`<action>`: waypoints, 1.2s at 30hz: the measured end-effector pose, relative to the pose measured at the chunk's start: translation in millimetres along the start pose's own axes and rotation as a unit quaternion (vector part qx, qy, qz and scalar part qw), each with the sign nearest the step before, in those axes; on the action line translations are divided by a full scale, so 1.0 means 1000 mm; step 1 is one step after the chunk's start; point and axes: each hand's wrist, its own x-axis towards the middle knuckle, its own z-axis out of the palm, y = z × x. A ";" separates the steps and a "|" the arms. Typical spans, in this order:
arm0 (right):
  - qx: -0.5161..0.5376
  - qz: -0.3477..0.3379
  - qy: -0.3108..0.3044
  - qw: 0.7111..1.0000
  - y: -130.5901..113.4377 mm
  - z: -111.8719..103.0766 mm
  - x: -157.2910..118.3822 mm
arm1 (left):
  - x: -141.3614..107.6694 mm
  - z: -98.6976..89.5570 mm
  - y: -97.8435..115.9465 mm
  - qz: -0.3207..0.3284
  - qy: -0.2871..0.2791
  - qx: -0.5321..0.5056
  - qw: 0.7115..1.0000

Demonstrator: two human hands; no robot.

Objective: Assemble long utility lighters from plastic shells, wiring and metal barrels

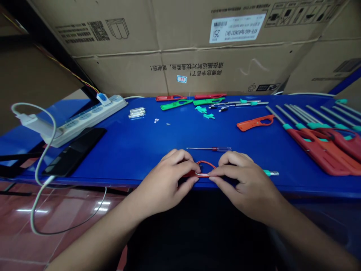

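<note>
At the table's near edge my left hand (166,180) is closed on an orange-red lighter casing (206,162), thumb and fingers pinching its left part. A thin white wire (201,174) runs along the casing. My right hand (245,184) pinches around the wire's right end, its fingertips against the casing. Past the right hand a metal tube end with a teal collar (271,173) sticks out; the rest of it is hidden behind that hand. A screwdriver (216,149) with a clear and red handle lies just beyond both hands.
Red casing halves (170,98), green casing halves (176,104), teal pieces (208,116) and clear cylinders (137,112) lie toward the back. An orange casing half (254,123) and several long lighters (318,150) are at right. A power strip (90,118) and phone (75,152) are at left.
</note>
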 end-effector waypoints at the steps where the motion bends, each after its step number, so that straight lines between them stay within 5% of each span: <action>1: -0.004 -0.005 0.004 1.000 -0.001 0.001 0.000 | 0.000 -0.001 0.001 -0.001 -0.006 0.004 1.000; 12: -0.063 -0.015 0.034 0.997 -0.006 0.005 -0.004 | 0.012 -0.007 0.020 -0.037 -0.048 0.077 0.995; 18: -0.099 0.036 0.022 0.994 -0.011 0.005 -0.007 | 0.010 -0.005 0.018 -0.041 -0.034 0.056 0.997; 36: -0.175 0.016 0.021 0.984 -0.011 -0.003 -0.009 | 0.005 -0.002 0.009 -0.025 -0.022 -0.004 0.999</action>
